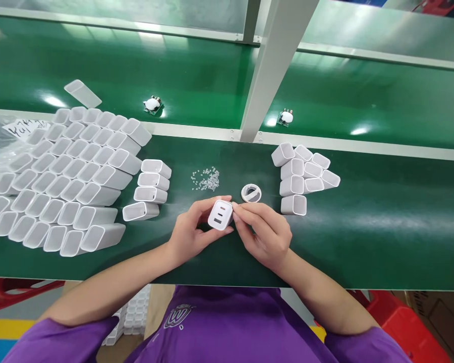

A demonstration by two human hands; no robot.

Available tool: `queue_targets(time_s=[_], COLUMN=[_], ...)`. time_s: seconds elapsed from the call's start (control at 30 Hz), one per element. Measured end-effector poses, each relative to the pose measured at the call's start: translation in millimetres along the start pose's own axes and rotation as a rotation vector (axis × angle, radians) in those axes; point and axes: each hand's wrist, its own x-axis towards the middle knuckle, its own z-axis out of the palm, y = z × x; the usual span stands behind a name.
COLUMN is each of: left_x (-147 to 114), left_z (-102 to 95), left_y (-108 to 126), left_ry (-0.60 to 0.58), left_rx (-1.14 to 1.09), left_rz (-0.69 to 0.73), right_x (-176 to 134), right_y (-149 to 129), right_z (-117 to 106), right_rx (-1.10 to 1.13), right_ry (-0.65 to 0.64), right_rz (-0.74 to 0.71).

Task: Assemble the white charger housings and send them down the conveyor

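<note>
My left hand (199,224) is closed around a white charger housing (220,215), its face with three port slots turned up towards me. At the housing's right edge, the thumb and fingertips of my right hand (264,233) are pinched together; anything between them is too small to make out. Just beyond the hands lies a loose pile of tiny clear pieces (211,180). A white ring with a bar across it (251,193) rests behind my right hand. To the left of my left hand stands a short column of white housings (151,194).
Many white open-ended housings (71,171) fill the bench's left side, beside a clear plastic bag (0,143). A smaller group of housings (297,174) stands at right. Two small circuit boards (153,105) (286,117) lie beyond the rail. A metal post (270,65) rises behind.
</note>
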Motion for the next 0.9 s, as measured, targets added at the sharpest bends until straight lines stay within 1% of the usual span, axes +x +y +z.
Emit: queue_targets(time_s=[0.1, 0.17, 0.23, 0.3, 0.37, 0.4, 0.47, 0.53, 0.63, 0.7, 0.8, 0.9], left_x=[-0.3, 0.5, 2.8, 6.4, 10.8, 12.9, 16.1, 17.3, 15.1, 12.5, 10.3, 11.0], left_z=[-2.2, -4.0, -6.1, -8.1, -9.7, -10.3, -10.6, -9.8, -7.6, -6.6, -7.0, -8.7], left_y=[1.9, 4.0, 6.4, 9.0, 11.1, 11.8, 12.0, 10.1, 4.8, 2.3, 3.6, 8.3], left_ry=[0.075, 0.079, 0.027, -0.057, -0.132, -0.156, -0.181, -0.195, -0.209, -0.191, -0.134, -0.070], left_rx=[0.107, 0.091, -0.020, -0.205, -0.386, -0.454, -0.543, -0.584, -0.545, -0.456, -0.257, -0.040], left_rz=[0.043, 0.003, -0.070, -0.151, -0.225, -0.256, -0.301, -0.327, -0.339, -0.337, -0.290, -0.165], right_x=[-1.9, -0.2, 4.5, 10.8, 16.1, 17.9, 19.5, 19.2, 16.8, 14.7, 11.8, 10.2], right_y=[-3.9, -3.2, 2.1, 11.3, 20.6, 24.0, 26.7, 24.0, 15.3, 10.5, 6.7, 4.8], right_z=[2.2, 1.5, -1.2, -5.0, -7.9, -8.7, -8.9, -7.5, -3.6, -0.3, 3.7, 5.6], right_rx=[0.016, 0.071, 0.167, 0.250, 0.259, 0.247, 0.281, 0.454, 0.801, 0.917, 0.958, 0.938], right_ry=[0.002, -0.014, -0.055, -0.084, -0.100, -0.111, -0.170, -0.237, -0.330, -0.365, -0.358, -0.336], right_rz=[-0.031, 0.004, 0.099, 0.259, 0.400, 0.444, 0.473, 0.498, 0.595, 0.663, 0.726, 0.732])
